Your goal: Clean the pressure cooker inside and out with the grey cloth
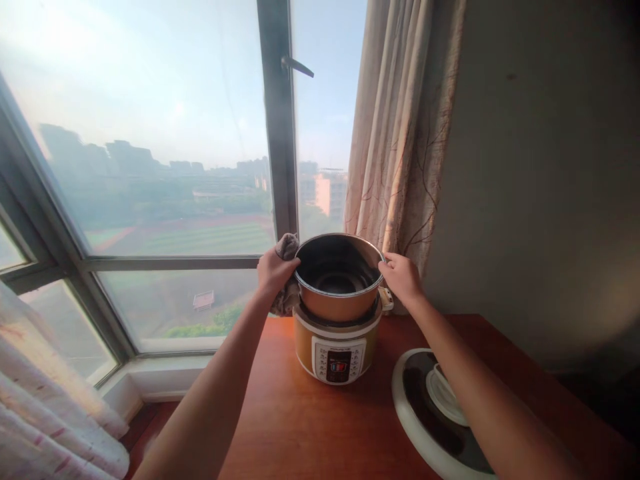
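Note:
An inner pot (340,305) with a dark inside and an orange-brown outer wall is held level just above the rice cooker (306,341). Its lower part seems to be at the cooker's mouth; whether it touches is hidden. My left hand (277,269) grips the pot's left rim and also has a crumpled greyish cloth (286,297) hanging from it. On the right, my right hand (403,275) pinches the opposite rim. The cooker is gold and white, with a control panel (339,360) facing me.
A lid (403,387) with a dark centre and pale rim lies on the wooden table (295,427), partly behind my right forearm. Beyond the table are a window (175,200) and a patterned curtain (390,133). Another curtain (45,393) hangs at lower left.

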### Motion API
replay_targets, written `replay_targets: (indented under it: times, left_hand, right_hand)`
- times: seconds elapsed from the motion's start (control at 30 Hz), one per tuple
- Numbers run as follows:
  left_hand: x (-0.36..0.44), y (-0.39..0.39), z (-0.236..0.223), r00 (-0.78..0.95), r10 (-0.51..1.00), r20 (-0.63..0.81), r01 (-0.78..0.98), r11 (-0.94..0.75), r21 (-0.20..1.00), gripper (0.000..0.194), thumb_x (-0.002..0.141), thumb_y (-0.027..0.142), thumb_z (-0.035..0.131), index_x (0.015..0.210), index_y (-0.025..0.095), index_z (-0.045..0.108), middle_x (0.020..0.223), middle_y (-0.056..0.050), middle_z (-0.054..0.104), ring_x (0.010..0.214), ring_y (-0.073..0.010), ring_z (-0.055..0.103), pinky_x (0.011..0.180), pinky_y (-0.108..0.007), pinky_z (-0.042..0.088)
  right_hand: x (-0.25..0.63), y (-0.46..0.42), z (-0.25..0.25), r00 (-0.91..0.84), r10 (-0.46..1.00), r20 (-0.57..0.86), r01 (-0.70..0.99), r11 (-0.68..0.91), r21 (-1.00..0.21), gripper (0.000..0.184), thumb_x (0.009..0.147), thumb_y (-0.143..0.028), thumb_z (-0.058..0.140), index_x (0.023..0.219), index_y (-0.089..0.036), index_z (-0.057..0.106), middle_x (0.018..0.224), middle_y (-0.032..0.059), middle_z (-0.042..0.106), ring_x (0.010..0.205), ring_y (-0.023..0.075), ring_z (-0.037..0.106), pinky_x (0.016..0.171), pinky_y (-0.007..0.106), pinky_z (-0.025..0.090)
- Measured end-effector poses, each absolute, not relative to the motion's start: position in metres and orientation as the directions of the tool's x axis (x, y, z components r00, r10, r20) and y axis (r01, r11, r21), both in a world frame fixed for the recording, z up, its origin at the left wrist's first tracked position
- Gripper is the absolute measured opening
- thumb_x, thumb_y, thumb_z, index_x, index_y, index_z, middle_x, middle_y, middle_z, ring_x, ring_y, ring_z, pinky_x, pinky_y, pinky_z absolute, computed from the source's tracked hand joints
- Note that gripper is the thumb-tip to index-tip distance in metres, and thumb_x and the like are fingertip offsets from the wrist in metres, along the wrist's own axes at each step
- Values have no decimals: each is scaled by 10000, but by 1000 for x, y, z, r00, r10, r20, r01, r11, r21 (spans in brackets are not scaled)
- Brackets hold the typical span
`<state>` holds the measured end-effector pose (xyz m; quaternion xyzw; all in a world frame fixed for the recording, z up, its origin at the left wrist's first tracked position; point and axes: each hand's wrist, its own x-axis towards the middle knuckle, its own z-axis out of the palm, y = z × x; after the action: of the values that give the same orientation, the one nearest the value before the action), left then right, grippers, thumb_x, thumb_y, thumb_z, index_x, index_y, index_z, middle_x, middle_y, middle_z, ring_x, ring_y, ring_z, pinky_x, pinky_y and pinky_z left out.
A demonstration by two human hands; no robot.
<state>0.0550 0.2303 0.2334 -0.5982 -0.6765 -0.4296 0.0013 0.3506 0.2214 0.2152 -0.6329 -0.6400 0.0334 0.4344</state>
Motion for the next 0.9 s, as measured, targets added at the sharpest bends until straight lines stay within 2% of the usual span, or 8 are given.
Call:
replay_targets:
  times: [0.1, 0.2, 0.3, 0.37, 0.63, 0.77, 0.83, 0.9]
  left_hand:
    - [55, 205, 248, -364, 719, 592, 678, -231, 698, 354, 682, 406, 687, 888, 124, 743, 758, -21, 715, 808, -240, 691, 707, -291, 515]
    - [54, 160, 250, -373, 670, 641, 608, -345, 715, 386, 668, 426, 708, 906, 125, 744, 782, -17, 727, 815, -240, 684, 698, -296, 527]
    - [55, 105, 240, -432, 651, 624, 623, -285, 729, 397, 672, 485, 713, 912, 170, 737, 799, -11, 739, 777, -241, 686, 703, -324, 542]
    - [56, 70, 228, -466, 656, 594, 644, -209, 736, 384, 678, 536, 701, 880, 210, 729, 788, -7, 739, 751, -248, 687, 694, -341, 554]
    - [50, -8, 153, -422, 736, 529, 653, -158, 741, 310, 651, 591, 691, 770, 305, 666, 786, 7, 750, 815, -298, 735, 802, -390, 625]
    - [42, -28, 117, -346, 816, 463, 623, -169, 764, 331, 639, 588, 725, 862, 343, 733, 933, 3, 790, 939, -324, 744, 906, -420, 615]
    - [42, -33, 102, -293, 864, 409, 594, -171, 786, 334, 665, 566, 731, 918, 349, 760, 996, 5, 795, 985, -327, 740, 907, -418, 619]
    - [44, -33, 88, -294, 879, 375, 565, -157, 810, 355, 688, 547, 730, 973, 339, 772, 1041, 2, 794, 1005, -330, 738, 893, -420, 627]
  right_hand:
    - [354, 190, 235, 178, 793, 582, 751, 272, -601, 481, 852, -357, 469, 1171, -94, 715, 573, -4, 578, 619, 173, 549, 638, 264, 408]
    - [356, 143, 245, 175, 748, 640, 689, 371, -622, 524, 849, -421, 507, 1191, -76, 702, 518, -40, 483, 576, 157, 501, 645, 268, 410]
    - [359, 92, 238, 183, 778, 601, 608, 391, -691, 537, 868, -468, 505, 1216, -105, 694, 526, -61, 435, 523, 138, 447, 593, 261, 397]
    - [360, 62, 224, 193, 806, 560, 574, 371, -730, 556, 869, -495, 514, 1234, -113, 688, 526, -64, 422, 514, 140, 446, 575, 261, 405]
    - [367, -22, 127, 266, 862, 431, 534, 241, -811, 531, 857, -546, 582, 1250, -213, 711, 526, -39, 465, 496, 170, 480, 539, 285, 446]
    - [365, -46, 86, 309, 888, 340, 464, 171, -869, 567, 830, -599, 599, 1233, -222, 727, 506, -43, 426, 459, 166, 449, 510, 283, 450]
    - [364, -50, 70, 360, 877, 319, 434, 145, -889, 587, 833, -620, 584, 1221, -206, 733, 515, -43, 417, 468, 162, 439, 508, 273, 447]
    - [364, -48, 57, 340, 890, 303, 427, 141, -893, 584, 828, -616, 594, 1193, -187, 746, 522, -44, 424, 481, 157, 449, 507, 258, 448]
